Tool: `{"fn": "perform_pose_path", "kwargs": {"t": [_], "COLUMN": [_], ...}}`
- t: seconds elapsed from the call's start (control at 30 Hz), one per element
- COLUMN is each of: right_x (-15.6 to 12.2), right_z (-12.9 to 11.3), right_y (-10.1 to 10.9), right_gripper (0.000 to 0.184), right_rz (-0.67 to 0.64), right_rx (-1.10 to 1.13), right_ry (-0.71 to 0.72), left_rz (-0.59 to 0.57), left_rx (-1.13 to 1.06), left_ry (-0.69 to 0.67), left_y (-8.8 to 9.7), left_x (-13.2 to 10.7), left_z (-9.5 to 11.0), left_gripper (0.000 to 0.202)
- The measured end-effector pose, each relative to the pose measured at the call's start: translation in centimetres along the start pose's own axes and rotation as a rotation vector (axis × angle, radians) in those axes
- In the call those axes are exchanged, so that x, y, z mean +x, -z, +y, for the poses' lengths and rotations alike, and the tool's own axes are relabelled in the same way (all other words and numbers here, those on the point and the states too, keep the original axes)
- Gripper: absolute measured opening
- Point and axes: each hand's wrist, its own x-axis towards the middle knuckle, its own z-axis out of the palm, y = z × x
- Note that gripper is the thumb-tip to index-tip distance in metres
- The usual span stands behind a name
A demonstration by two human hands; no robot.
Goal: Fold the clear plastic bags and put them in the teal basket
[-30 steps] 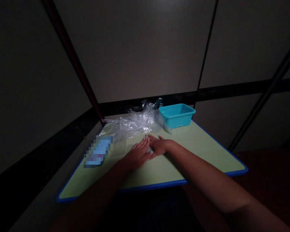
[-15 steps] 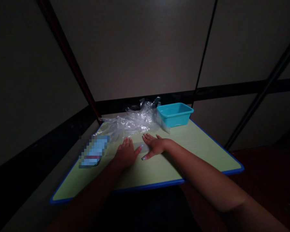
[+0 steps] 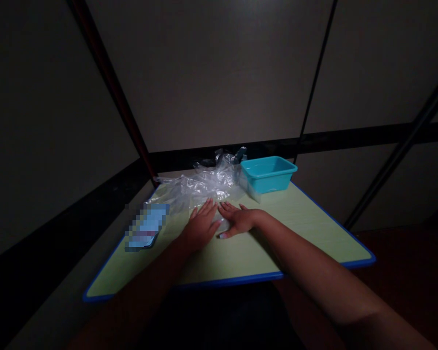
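My left hand [image 3: 203, 226] lies flat with its fingers stretched forward, palm down over the table [image 3: 306, 233]. Close beside it, my right hand [image 3: 239, 218] is also open and flat, its thumb spread toward the left one. Between the two thumbs and fingers shows a small piece of clear plastic sheet [image 3: 222, 223], mostly covered by my hands. Just beyond my fingertips spreads a crumpled heap of clear plastic bags [image 3: 204, 183]. Neither hand is closed around anything.
A turquoise plastic basin [image 3: 272, 181] stands at the back right, with a clear plastic edge in front of its left side. A dark object [image 3: 241, 154] pokes up behind the heap. At the left lies a pixelated blue item [image 3: 149, 226]. Dark wall panels [image 3: 222, 73] rise behind.
My left hand has slid right and forward, closing most of the gap to my right hand. The right hand has barely moved. The view has shifted slightly.
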Motion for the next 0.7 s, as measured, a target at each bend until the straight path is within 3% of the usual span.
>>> {"fn": "perform_pose_path", "kwargs": {"t": [0.13, 0.2, 0.27, 0.37, 0.47, 0.57, 0.7], "right_x": [0.2, 0.5, 0.7, 0.5, 0.0, -0.4, -0.1], "right_z": [0.7, 1.0, 1.1, 1.1, 1.4, 1.9, 2.1], "right_y": [0.2, 0.3, 0.5, 1.1, 1.9, 2.3, 2.1], "right_gripper": [0.094, 0.082, 0.067, 0.048, 0.04, 0.036, 0.034], "right_rz": [0.197, 0.363, 0.488, 0.549, 0.507, 0.354, 0.125], "right_rx": [0.163, 0.334, 0.504, 0.816, 1.194, 1.376, 1.43], "right_ry": [0.036, 0.079, 0.126, 0.148, 0.131, 0.095, 0.02], "left_rz": [0.44, 0.558, 0.598, 0.56, 0.439, 0.279, 0.106], "left_rx": [-0.052, -0.014, 0.031, 0.009, -0.107, -0.168, -0.201], "left_ry": [0.071, 0.134, 0.178, 0.162, 0.168, 0.15, -0.025], "left_y": [1.1, 1.6, 1.8, 1.7, 1.3, 1.0, 1.0], "left_x": [0.3, 0.3, 0.3, 0.4, 0.5, 0.5, 0.3], "left_z": [-0.8, -1.2, -1.6, -2.2, -2.6, -2.7, -2.3], "left_gripper": [0.042, 0.039, 0.035, 0.03, 0.022, 0.017, 0.019]}}
